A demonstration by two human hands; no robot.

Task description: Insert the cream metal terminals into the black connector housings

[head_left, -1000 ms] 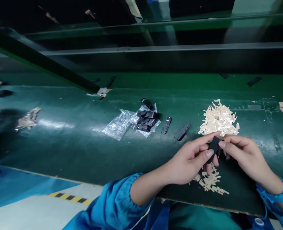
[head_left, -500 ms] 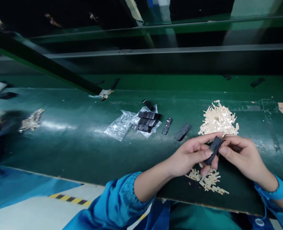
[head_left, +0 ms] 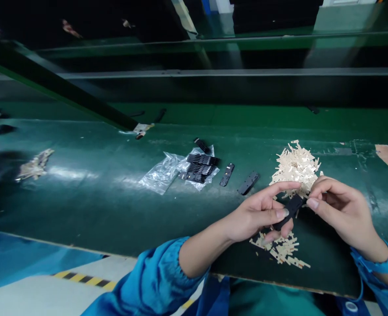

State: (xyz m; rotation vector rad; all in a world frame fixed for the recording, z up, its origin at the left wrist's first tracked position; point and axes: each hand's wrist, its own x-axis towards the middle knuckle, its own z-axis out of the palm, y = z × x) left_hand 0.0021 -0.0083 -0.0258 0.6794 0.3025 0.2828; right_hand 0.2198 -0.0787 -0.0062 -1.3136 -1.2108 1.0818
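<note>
A narrow black plastic part (head_left: 290, 212) is gripped between the thumb and fingers of my left hand (head_left: 258, 215), tilted with its upper end to the right. Close to that end, my right hand (head_left: 347, 210) is pinched; whatever lies between its fingertips is too small to make out. Behind both hands rises a large heap of flat cream-coloured strips (head_left: 295, 164). A smaller scatter of the same strips (head_left: 289, 252) lies below my left hand, partly hidden by its fingers.
Two black parts (head_left: 248, 183) (head_left: 227, 174) lie left of my hands. Several stacked black parts (head_left: 200, 169) rest on clear plastic bags (head_left: 162, 173). Farther left is another strip pile (head_left: 36, 164), near a blurred person's sleeve. A green beam (head_left: 82, 96) slants down to the bench.
My right hand has drawn slightly up and right from the black part, its fingers still pinched. The part has tipped a little flatter in my left hand. The view has shifted slightly.
</note>
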